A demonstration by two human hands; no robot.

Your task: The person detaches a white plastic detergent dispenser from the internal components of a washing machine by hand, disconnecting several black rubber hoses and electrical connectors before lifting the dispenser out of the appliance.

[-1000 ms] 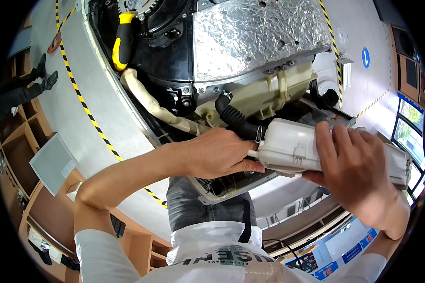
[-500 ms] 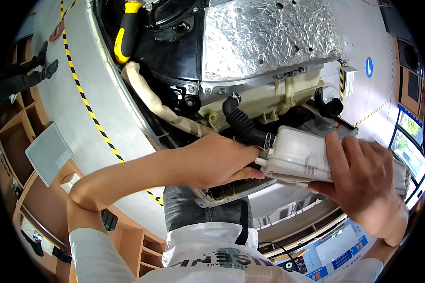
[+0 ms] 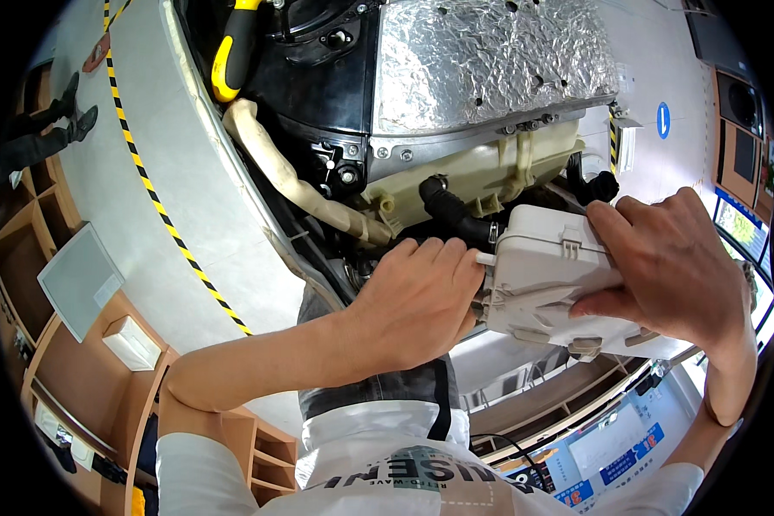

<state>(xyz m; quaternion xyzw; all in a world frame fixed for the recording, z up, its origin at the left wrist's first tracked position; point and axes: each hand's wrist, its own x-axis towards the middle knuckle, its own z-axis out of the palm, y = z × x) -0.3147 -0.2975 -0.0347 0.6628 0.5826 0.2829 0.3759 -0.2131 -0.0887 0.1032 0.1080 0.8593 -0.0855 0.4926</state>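
A white plastic box (image 3: 537, 258) is tilted at the front of an opened machine, its underside turned partly toward me. My right hand (image 3: 675, 262) grips its right part, thumb on the near face and fingers over the top. At the box's left end, my left hand (image 3: 417, 297) is closed with curled fingers beside a small white spout. Its fingertips are hidden, so what they pinch cannot be made out. Just beyond it, a black ribbed hose (image 3: 456, 213) runs to the box, with a metal clamp (image 3: 494, 232) around its end.
Behind the box lie a cream plastic housing (image 3: 473, 176), a foil-covered panel (image 3: 490, 69) and a black pipe end (image 3: 598, 185). A cream wrapped tube (image 3: 288, 189) curves along the left, below a yellow-and-black tool handle (image 3: 235, 56). Another person's legs (image 3: 47, 129) show far left.
The box has rolled, its near side lifting so more of its underside shows. My left hand has shifted from a pinch by the clamp to curled fingers at the box's end.
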